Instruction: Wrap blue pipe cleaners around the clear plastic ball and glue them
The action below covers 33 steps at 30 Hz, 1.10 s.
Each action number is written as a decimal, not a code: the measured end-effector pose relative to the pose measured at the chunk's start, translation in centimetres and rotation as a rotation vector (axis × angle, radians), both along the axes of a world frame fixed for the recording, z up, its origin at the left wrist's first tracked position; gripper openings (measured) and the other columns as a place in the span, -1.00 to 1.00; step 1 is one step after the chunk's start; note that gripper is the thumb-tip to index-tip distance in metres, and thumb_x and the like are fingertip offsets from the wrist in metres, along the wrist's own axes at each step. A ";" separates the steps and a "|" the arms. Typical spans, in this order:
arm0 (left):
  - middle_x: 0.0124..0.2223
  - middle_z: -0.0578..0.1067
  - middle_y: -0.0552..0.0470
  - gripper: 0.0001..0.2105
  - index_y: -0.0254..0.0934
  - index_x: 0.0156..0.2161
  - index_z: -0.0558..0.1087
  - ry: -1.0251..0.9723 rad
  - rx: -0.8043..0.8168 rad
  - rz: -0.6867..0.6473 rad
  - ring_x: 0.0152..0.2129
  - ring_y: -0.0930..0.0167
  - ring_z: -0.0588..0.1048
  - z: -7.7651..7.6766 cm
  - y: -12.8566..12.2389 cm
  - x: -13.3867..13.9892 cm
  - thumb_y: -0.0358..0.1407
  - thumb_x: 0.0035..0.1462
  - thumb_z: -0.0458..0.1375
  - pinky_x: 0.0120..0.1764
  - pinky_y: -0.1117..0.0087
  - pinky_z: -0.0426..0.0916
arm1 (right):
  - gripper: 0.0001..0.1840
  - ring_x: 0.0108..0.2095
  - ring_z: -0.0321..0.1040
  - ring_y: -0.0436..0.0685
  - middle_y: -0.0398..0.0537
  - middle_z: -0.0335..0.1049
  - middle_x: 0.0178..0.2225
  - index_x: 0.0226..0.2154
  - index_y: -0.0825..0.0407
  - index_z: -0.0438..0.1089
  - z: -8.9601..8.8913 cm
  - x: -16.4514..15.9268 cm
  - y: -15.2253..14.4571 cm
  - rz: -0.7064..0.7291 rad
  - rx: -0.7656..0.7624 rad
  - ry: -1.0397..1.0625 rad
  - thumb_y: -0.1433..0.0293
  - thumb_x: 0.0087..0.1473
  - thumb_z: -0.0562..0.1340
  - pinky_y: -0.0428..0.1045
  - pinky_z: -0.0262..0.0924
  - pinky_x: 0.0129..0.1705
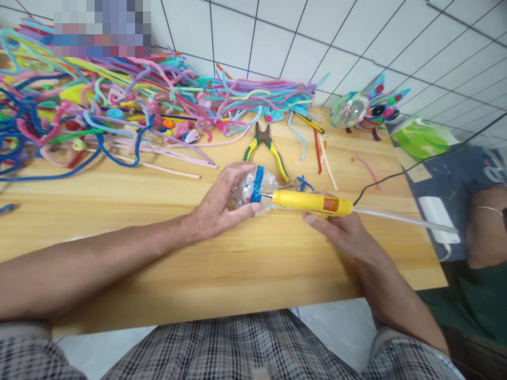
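My left hand (pixel 222 198) is wrapped round a clear, rounded plastic bottle (pixel 270 182) lying on its side, with small coloured bits showing inside. A blue pipe cleaner band (pixel 257 183) circles the bottle. In my right hand (pixel 336 227) is a yellow hot glue gun (pixel 311 202), its metal tip at the blue band; whether it touches cannot be made out. A clear glue stick (pixel 400 217) sticks out of the gun's back end. Just behind the gun lies a small twisted piece of blue pipe cleaner (pixel 304 183).
Green-and-yellow pliers (pixel 264 145) lie behind the bottle. Heaped pipe cleaners (pixel 138 116) cover the back left. A decorated bottle animal (pixel 380 108) stands at the back right. A black cord (pixel 420 161) runs rightward from the gun. Another person's arm (pixel 487 227) shows at the right edge.
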<state>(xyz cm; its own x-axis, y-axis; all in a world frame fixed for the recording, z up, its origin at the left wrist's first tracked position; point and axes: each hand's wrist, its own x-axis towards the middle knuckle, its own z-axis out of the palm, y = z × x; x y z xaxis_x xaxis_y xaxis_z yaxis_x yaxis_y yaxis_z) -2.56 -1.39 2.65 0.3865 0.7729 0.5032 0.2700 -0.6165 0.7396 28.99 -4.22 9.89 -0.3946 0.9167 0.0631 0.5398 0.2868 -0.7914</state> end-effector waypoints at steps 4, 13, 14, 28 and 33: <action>0.41 0.40 -0.24 -0.34 -0.10 0.50 0.21 -0.006 0.012 0.001 0.41 0.05 0.40 0.0 0.0 0.1 -0.04 0.45 0.30 0.45 -0.09 0.39 | -0.60 -0.29 0.44 0.18 -0.10 0.48 -0.34 -0.32 -0.10 0.48 0.0 0.1 -0.1 0.002 0.000 -0.010 -0.03 0.40 0.33 0.12 0.49 -0.17; 0.41 0.40 -0.23 -0.34 -0.09 0.50 0.21 -0.021 0.022 0.005 0.40 0.09 0.41 -0.2 0.0 0.2 -0.02 0.45 0.30 0.45 -0.04 0.39 | -0.62 -0.29 0.44 0.19 -0.10 0.49 -0.32 -0.29 -0.11 0.48 0.0 0.1 -0.2 -0.004 -0.009 -0.013 -0.02 0.40 0.32 0.13 0.48 -0.16; 0.41 0.40 -0.23 -0.34 -0.09 0.50 0.22 -0.015 0.015 0.009 0.40 0.09 0.41 -0.2 0.0 0.2 0.01 0.45 0.29 0.45 -0.05 0.39 | -0.61 -0.29 0.43 0.19 -0.10 0.48 -0.33 -0.30 -0.11 0.47 0.1 0.0 -0.1 -0.002 -0.008 -0.011 -0.03 0.40 0.32 0.13 0.47 -0.17; 0.42 0.40 -0.24 -0.33 -0.09 0.50 0.21 -0.023 0.004 0.000 0.41 0.04 0.41 -0.2 0.0 0.2 -0.03 0.44 0.31 0.45 -0.11 0.39 | -0.71 -0.29 0.39 0.21 -0.11 0.43 -0.31 -0.28 -0.11 0.45 0.2 0.0 -0.1 0.034 -0.003 -0.005 0.08 0.41 0.33 0.14 0.37 -0.15; 0.41 0.39 -0.22 -0.35 -0.08 0.50 0.20 -0.021 0.028 -0.005 0.41 0.11 0.40 -0.1 0.0 0.1 -0.03 0.46 0.29 0.46 -0.04 0.38 | -0.76 -0.28 0.38 0.18 -0.13 0.40 -0.29 -0.29 -0.11 0.44 0.2 0.2 -0.1 0.059 0.016 -0.014 0.17 0.43 0.32 0.12 0.31 -0.13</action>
